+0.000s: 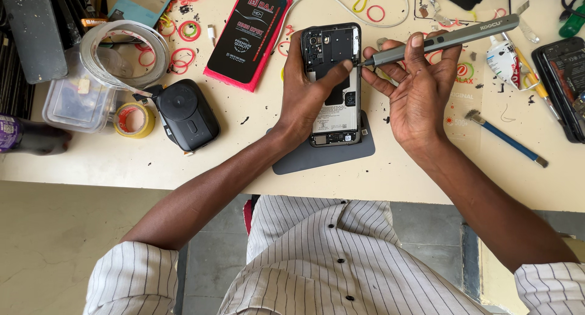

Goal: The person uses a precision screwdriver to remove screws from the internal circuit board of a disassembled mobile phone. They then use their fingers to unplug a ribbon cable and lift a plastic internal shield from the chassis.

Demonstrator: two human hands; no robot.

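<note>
Phone: an opened phone (332,86) with its back cover off lies face down on a dark grey mat (323,153) near the front edge of the pale table (122,162), its battery and inner plates showing
Left hand: the left hand (304,95) is clamped on the phone's left side, thumb stretched across to the right edge; it looks held this way to keep the phone from sliding under the tool
Right hand: the right hand (420,86) is closed around a grey pen-shaped screwdriver (442,39), fingers wrapped over the barrel and palm turned up
Tool tip: the thin tip meets the phone's right edge just beside the left thumb; the thumb seems placed there to guide it
Mat: likely there to give the phone a soft, non-slip bed
Left of the phone: a black rounded case (186,115), a yellow tape roll (134,120), a clear plastic box (73,98) with a coil of clear tape on it
Behind the phone: a black and pink flat box (247,34), a white cable (341,7) and many red rubber bands (183,59) scattered about
Right side: a blue-handled brush (506,138), a small white bottle (503,56), and another opened phone (563,83) at the table's edge
In the way: nothing lies between hands and phone; only small black specks near the mat
</note>
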